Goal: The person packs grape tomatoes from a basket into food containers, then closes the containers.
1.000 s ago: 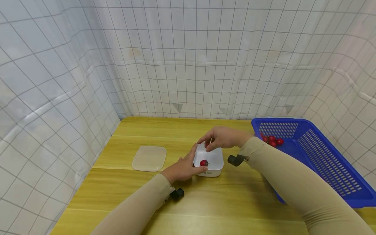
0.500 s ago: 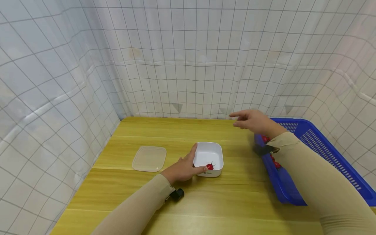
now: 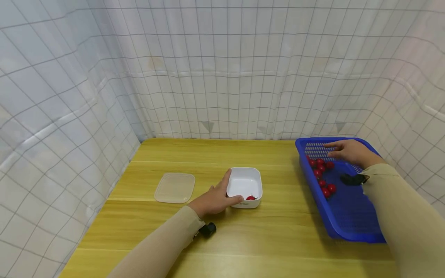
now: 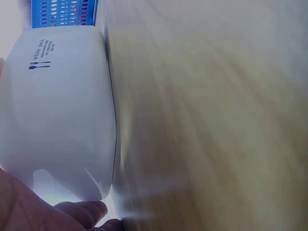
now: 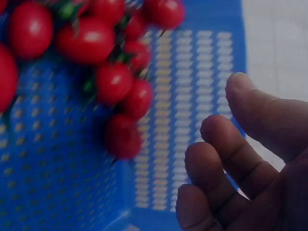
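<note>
Currently, the left hand [image 3: 216, 199] grips a corner of the white box [image 3: 245, 175], thumb along the near side and the other fingers along the left side. The right hand [image 3: 354, 151] is released: its fingers [image 5: 206, 166] are loosely bent, hold nothing, and hang over the far part of the blue basket [image 3: 342, 234]. Below these fingertips, and extending nearer, tomatoes [image 3: 320, 168] lie clustered by the basket's left wall. One single tomato [image 3: 250, 198] sits inside the box, just beyond the left thumb's tip, partly hidden by the near rim.

Risks, as judged: the fruit is crowded, so a hasty pick could snag a neighbour's stalk or set one rolling. Too hard a pinch could split a skin; too light, and a glossy fruit could slip. Should the left fingers slacken, a knock could slide the box along the surface [image 3: 278, 231].

Materials: tomatoes smooth, round to oval, green-stalked. Box glossy, corners rounded, with dark print [image 4: 42, 54] on its side. Basket apparently plastic, walls slotted. Left of the left fingers, well apart, lies a flat, translucent, squarish lid [image 3: 175, 188]. Surface wood-grained. Farthest out, wrinkled white cloth [image 3: 222, 85] with dark grid lines.
</note>
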Demonstrator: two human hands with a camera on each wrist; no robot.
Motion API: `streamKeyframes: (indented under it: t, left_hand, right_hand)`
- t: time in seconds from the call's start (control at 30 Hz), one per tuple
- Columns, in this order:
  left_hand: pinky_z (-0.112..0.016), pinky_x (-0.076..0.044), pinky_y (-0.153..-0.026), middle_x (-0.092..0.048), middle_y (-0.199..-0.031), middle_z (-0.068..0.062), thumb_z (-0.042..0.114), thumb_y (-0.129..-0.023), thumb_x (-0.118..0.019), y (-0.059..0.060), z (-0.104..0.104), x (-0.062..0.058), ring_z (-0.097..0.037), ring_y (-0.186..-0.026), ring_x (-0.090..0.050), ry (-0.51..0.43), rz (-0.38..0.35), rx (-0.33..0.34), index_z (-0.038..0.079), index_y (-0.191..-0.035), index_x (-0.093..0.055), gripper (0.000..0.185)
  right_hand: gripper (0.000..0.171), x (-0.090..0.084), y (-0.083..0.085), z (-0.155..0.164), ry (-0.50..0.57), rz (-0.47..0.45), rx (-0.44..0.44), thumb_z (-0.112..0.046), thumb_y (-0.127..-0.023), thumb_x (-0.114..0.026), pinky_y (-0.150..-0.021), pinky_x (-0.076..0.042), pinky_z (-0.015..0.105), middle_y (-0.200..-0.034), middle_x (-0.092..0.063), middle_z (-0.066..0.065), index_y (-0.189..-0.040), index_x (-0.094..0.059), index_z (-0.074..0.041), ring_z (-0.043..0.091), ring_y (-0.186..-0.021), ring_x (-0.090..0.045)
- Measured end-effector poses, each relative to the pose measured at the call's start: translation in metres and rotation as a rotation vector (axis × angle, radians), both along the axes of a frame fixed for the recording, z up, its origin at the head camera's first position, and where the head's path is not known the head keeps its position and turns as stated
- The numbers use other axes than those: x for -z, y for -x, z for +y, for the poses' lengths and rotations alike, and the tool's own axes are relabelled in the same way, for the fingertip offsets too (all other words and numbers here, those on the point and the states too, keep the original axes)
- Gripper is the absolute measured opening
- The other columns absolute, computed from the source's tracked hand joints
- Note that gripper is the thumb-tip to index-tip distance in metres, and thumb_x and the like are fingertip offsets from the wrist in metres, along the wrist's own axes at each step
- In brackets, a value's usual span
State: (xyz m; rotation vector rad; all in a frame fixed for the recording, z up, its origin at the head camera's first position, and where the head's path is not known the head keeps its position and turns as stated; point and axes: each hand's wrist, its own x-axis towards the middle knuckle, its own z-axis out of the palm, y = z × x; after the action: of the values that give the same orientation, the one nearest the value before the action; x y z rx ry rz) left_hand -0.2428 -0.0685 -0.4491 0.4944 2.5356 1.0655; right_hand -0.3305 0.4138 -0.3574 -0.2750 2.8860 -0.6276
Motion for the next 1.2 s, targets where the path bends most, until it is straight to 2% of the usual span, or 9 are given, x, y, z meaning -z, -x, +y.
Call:
streamKeyframes:
  t: [0.1,0.23,0.37,0.5,0.6,0.67,0.77,0.9,1.2]
  left_hand:
    - [-0.065,-0.005,-0.131,-0.021,-0.176,-0.014,0.057,-0.099,-0.064,0.0,-0.002,0.0,-0.045,-0.158,-0.03,0.002,-0.008,-0.017,0.02,-0.17,0.008,0.108]
    - [-0.066,-0.004,-0.13,-0.02,-0.176,-0.013,0.056,-0.099,-0.064,0.001,-0.004,-0.002,-0.049,-0.158,-0.026,0.001,-0.01,-0.027,0.021,-0.171,0.008,0.108]
    - [-0.066,-0.003,-0.131,-0.019,-0.176,-0.014,0.055,-0.1,-0.064,0.001,-0.006,-0.004,-0.047,-0.157,-0.029,-0.001,-0.004,-0.026,0.02,-0.17,0.008,0.107]
    - [-0.066,-0.002,-0.131,-0.018,-0.176,-0.014,0.055,-0.099,-0.065,0.0,-0.008,-0.004,-0.045,-0.158,-0.028,-0.008,-0.005,-0.022,0.019,-0.17,0.008,0.108]
    - [-0.066,-0.001,-0.131,-0.017,-0.176,-0.014,0.056,-0.099,-0.064,-0.001,-0.008,-0.003,-0.043,-0.159,-0.027,-0.009,-0.004,-0.016,0.019,-0.17,0.008,0.108]
    - [-0.066,-0.001,-0.131,-0.017,-0.176,-0.014,0.056,-0.1,-0.064,-0.001,-0.007,-0.002,-0.042,-0.159,-0.027,-0.01,-0.003,-0.011,0.019,-0.17,0.008,0.107]
    - [-0.066,-0.002,-0.131,-0.016,-0.177,-0.014,0.057,-0.1,-0.063,-0.001,-0.006,-0.002,-0.04,-0.159,-0.028,-0.002,0.0,0.002,0.018,-0.17,0.008,0.107]
    - [-0.066,-0.003,-0.13,-0.018,-0.176,-0.014,0.057,-0.1,-0.062,-0.001,-0.004,-0.001,-0.038,-0.159,-0.03,0.006,0.0,0.007,0.018,-0.17,0.008,0.107]
    - [-0.066,-0.004,-0.131,-0.019,-0.176,-0.014,0.057,-0.1,-0.063,-0.001,-0.004,-0.001,-0.04,-0.16,-0.027,0.01,-0.015,0.005,0.018,-0.171,0.007,0.107]
  right_hand:
    - [0.054,0.01,0.002,0.011,-0.036,-0.03,-0.025,-0.026,-0.105,-0.065,-0.094,-0.054,0.065,-0.133,-0.065,0.035,-0.149,-0.055,0.004,0.056,-0.121,-0.062]
    - [0.055,0.02,0.006,0.02,-0.078,-0.041,-0.059,-0.022,-0.102,-0.069,-0.093,-0.054,0.065,-0.131,-0.065,0.037,-0.147,-0.056,0.006,0.057,-0.119,-0.063]
    - [0.058,0.027,0.011,0.022,-0.064,-0.078,-0.075,-0.02,-0.099,-0.072,-0.085,-0.057,0.054,-0.116,-0.073,0.031,-0.146,-0.055,0.008,0.043,-0.102,-0.071]
    - [0.061,0.035,0.014,0.024,-0.071,-0.11,-0.094,-0.019,-0.097,-0.075,-0.076,-0.051,0.038,-0.097,-0.075,0.014,-0.145,-0.053,0.01,0.024,-0.087,-0.064]
    - [0.06,0.04,0.015,0.025,-0.084,-0.099,-0.103,-0.02,-0.096,-0.076,-0.082,-0.054,0.043,-0.103,-0.075,0.021,-0.143,-0.055,0.011,0.03,-0.092,-0.066]
    - [0.057,0.043,0.015,0.026,-0.091,-0.086,-0.108,-0.021,-0.097,-0.074,-0.09,-0.056,0.055,-0.11,-0.073,0.03,-0.142,-0.057,0.01,0.041,-0.1,-0.069]
    - [0.052,0.046,0.014,0.027,-0.112,-0.052,-0.104,-0.024,-0.099,-0.073,-0.1,-0.049,0.07,-0.124,-0.068,0.037,-0.138,-0.062,0.008,0.054,-0.116,-0.065]
    - [0.048,0.051,0.015,0.029,-0.118,-0.038,-0.099,-0.026,-0.099,-0.073,-0.1,-0.048,0.071,-0.123,-0.069,0.036,-0.134,-0.066,0.006,0.056,-0.117,-0.064]
    - [0.052,0.061,0.019,0.031,-0.125,-0.086,-0.066,-0.03,-0.099,-0.072,-0.094,-0.053,0.064,-0.114,-0.072,0.033,-0.134,-0.064,0.007,0.045,-0.103,-0.069]
